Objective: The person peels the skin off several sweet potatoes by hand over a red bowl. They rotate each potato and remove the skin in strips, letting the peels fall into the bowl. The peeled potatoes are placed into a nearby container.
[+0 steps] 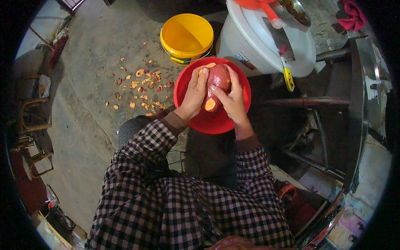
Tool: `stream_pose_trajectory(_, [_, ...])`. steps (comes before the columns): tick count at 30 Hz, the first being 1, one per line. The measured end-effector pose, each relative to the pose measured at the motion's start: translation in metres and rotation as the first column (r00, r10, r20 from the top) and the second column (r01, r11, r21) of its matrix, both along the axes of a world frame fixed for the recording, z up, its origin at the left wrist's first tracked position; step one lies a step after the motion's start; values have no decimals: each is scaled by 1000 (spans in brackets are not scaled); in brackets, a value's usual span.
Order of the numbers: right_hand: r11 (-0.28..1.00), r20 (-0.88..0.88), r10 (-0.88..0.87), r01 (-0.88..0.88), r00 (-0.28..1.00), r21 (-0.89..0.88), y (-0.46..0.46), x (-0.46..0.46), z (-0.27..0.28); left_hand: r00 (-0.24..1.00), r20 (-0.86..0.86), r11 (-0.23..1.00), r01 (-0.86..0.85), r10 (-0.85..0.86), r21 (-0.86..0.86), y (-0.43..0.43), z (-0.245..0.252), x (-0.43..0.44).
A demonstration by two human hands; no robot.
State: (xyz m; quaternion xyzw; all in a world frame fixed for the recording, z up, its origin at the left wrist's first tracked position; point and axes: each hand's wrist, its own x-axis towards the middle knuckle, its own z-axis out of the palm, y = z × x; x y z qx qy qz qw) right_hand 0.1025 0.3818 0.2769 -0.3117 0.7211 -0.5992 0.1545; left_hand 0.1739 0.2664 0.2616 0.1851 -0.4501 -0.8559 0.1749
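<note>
Over a red plastic basin (215,126), my left hand (194,93) and my right hand (232,95) grip a wet, red-skinned sweet potato (217,78) between them. Orange flesh shows at a cut spot on its lower end and in patches near the top. My left fingers lie along its left side. My right thumb presses across the front while the other fingers wrap its right side. Whether a second sweet potato is pressed behind it, I cannot tell. The hands and the sweet potato hide much of the basin's inside.
A yellow bucket (187,34) stands beyond the basin. Orange peelings and trimmings (143,82) litter the concrete floor leftward. On the lidded white tub (243,40) lie a cleaver (279,40), an orange-red handled plastic utensil (267,11) and a metal strainer (295,11). A metal-framed table (356,109) stands right.
</note>
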Motion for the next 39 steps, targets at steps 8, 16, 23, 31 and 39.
stream_pose_trajectory(8, [942,233,-293,322,927,-94,-13,2,0,993,-11,866,-110,120,-488,22,-14,3])
stream_pose_trajectory(16, [947,512,-73,220,856,-232,-1,-8,11,993,-95,714,-113,65,-691,13,-10,5])
stream_pose_trajectory(23, [992,203,84,-62,976,-112,0,3,13,995,12,977,-92,96,-191,-2,3,2])
stream_pose_trajectory(31, [968,357,-78,156,931,-197,-5,2,-1,983,-38,943,181,-177,280,-24,5,-4])
stream_pose_trajectory(39, [823,611,-82,399,787,-404,-1,-4,-4,998,34,995,49,-53,89,0,10,1])
